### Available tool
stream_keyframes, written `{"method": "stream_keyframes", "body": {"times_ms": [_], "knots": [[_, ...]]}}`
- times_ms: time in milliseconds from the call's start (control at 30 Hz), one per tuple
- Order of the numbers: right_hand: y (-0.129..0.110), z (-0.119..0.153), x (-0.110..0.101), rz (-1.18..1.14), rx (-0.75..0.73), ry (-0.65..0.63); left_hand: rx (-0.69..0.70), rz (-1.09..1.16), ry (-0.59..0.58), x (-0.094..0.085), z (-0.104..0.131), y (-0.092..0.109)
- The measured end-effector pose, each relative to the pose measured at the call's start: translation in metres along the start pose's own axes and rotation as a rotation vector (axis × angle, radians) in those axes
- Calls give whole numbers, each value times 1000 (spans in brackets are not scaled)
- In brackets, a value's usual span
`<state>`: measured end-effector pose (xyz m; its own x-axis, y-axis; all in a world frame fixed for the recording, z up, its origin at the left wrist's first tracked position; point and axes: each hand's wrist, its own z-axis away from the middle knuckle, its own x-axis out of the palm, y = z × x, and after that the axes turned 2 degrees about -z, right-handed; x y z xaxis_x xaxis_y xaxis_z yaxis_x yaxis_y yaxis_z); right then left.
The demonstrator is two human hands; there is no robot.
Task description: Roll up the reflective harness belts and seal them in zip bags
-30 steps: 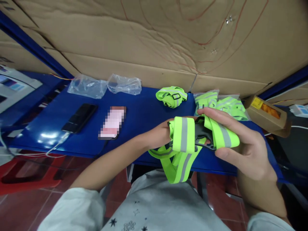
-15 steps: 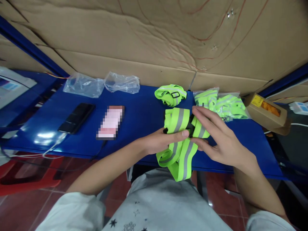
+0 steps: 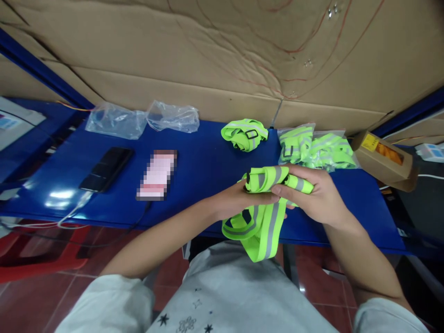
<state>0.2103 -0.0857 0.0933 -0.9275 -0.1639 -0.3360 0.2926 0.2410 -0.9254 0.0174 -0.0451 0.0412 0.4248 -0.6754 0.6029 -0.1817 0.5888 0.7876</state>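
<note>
Both hands grip a neon-yellow reflective strap [image 3: 269,231] with a grey stripe, above the table's front edge. Its upper part is folded into a bundle, and loose loops hang below toward my lap. My left hand [image 3: 236,200] holds the bundle from the left and below, its fingers partly hidden under the strap. From the right, my right hand [image 3: 314,194] closes over the bundle, thumb in front and fingers behind. A second reflective strap [image 3: 244,135], rolled up with a black buckle, lies on the table beyond my hands.
Clear bags of reflective straps [image 3: 315,147] lie at the back right, beside an open cardboard box [image 3: 385,157]. Clear plastic bags [image 3: 118,121] rest at the back left. A black phone [image 3: 107,169] with a cable and a lit phone [image 3: 157,175] lie on the blue table [image 3: 201,157].
My right hand has closed from a spread pose onto the strap bundle. The bundle has tilted and been folded down more compactly; the hanging loops stay nearly the same.
</note>
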Motion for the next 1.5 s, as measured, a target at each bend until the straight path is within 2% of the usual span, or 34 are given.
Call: {"method": "stream_keyframes", "body": {"times_ms": [100,167,267,367,433,533,600,667,767,800,900,967,1033,1100,1167,1233,1300,1367,1500], "knots": [[-2,-5,-2,261,-265,217,-38,117,-173,-3,-1,1],[3,-9,-8,447,-424,266,-17,117,-216,-6,-1,5],[18,-18,-18,668,-660,193,94,62,-202,-9,1,15],[29,-25,-23,748,-836,78,140,-7,-169,-12,2,20],[28,-27,-22,708,-811,-46,111,-25,-129,-14,1,18],[18,-25,-18,547,-648,-271,79,-20,-29,-17,0,13],[12,-22,-16,448,-554,-364,72,-1,53,-20,0,12],[12,-22,-16,376,-487,-311,63,11,149,-22,1,13],[23,-27,-20,260,-347,-65,36,-9,240,-23,2,16],[28,-31,-22,217,-279,-24,27,-26,252,-23,2,16],[35,-39,-23,93,-68,-104,9,-54,235,-24,-1,16],[31,-42,-22,54,-9,-150,14,-19,215,-26,-4,16],[22,-43,-23,98,-44,-99,19,37,160,-29,-8,16],[9,-43,-26,169,-111,-25,10,51,50,-30,-12,18],[-4,-42,-32,187,-153,36,-20,-2,-74,-28,-17,22],[-15,-41,-38,169,-185,90,-42,-80,-149,-21,-20,29],[-23,-39,-41,225,-259,174,-8,-158,-147,-15,-22,38],[-27,-36,-39,373,-401,210,63,-208,-120,-11,-21,47],[-17,-33,-29,646,-707,95,182,-203,-93,-11,-12,58]]}}
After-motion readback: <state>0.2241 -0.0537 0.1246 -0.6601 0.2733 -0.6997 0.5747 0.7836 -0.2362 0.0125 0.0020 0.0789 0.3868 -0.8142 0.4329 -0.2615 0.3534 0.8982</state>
